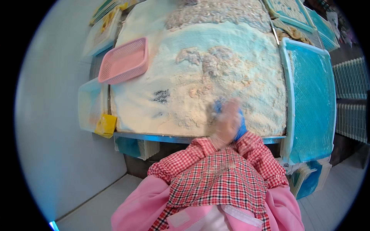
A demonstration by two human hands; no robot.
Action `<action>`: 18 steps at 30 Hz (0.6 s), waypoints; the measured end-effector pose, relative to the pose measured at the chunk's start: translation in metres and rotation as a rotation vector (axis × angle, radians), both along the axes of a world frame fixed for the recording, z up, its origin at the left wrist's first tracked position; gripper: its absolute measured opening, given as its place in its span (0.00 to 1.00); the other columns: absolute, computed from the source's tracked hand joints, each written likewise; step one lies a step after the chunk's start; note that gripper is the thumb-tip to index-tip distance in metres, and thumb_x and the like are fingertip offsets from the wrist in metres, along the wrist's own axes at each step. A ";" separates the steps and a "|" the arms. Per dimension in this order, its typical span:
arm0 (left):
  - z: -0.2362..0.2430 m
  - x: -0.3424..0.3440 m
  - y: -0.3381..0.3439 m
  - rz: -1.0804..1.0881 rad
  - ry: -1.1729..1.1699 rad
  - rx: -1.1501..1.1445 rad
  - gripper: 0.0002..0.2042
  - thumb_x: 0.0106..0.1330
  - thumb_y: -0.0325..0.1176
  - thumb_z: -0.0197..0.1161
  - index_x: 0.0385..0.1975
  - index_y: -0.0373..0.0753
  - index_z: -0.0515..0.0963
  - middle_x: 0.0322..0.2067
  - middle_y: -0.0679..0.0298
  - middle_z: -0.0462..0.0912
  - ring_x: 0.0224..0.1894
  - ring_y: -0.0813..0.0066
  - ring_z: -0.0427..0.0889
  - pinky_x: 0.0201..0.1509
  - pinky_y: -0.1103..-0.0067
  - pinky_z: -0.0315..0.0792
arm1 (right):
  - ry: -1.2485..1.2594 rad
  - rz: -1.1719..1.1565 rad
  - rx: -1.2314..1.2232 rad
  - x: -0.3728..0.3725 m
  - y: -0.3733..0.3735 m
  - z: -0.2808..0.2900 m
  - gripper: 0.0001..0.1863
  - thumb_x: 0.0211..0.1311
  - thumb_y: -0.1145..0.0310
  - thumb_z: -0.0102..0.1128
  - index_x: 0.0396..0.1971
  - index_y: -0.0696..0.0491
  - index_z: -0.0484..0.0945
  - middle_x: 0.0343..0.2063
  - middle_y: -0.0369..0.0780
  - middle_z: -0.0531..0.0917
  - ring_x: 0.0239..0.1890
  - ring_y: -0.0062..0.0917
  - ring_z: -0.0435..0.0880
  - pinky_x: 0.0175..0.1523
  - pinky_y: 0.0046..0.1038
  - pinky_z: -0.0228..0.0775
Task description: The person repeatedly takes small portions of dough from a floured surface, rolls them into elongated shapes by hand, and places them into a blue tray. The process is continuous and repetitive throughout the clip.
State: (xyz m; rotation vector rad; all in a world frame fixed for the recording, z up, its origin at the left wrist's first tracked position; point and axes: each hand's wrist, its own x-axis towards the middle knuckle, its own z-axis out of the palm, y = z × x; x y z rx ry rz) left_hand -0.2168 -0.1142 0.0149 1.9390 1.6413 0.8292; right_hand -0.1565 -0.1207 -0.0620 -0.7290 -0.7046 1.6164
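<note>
Your blurred left hand (pixel 227 120) was pressed against your blue-gloved right hand (pixel 242 127) over the near side of the powder-covered table (pixel 165 137); whether the fingers gripped anything could not be told. Pale, powder-coated clumps (pixel 217 61) lay just beyond. A pink lattice basket (pixel 125 61) sat to your left, a teal tray (pixel 312 104) to your right.

A big pale wall (pixel 58 123) stands to the left of the left hand (pixel 227 122). A bench (pixel 165 138) with a shiny edge is under it; light grey floor (pixel 94 208) lies lower down.
</note>
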 end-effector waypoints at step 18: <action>-0.052 -0.064 0.022 -0.135 0.466 -0.147 0.27 0.68 0.45 0.49 0.63 0.39 0.59 0.62 0.50 0.63 0.65 0.56 0.60 0.67 0.64 0.54 | 0.450 0.038 -0.705 0.043 0.032 0.016 0.17 0.72 0.52 0.41 0.43 0.50 0.71 0.30 0.35 0.77 0.32 0.26 0.76 0.37 0.29 0.73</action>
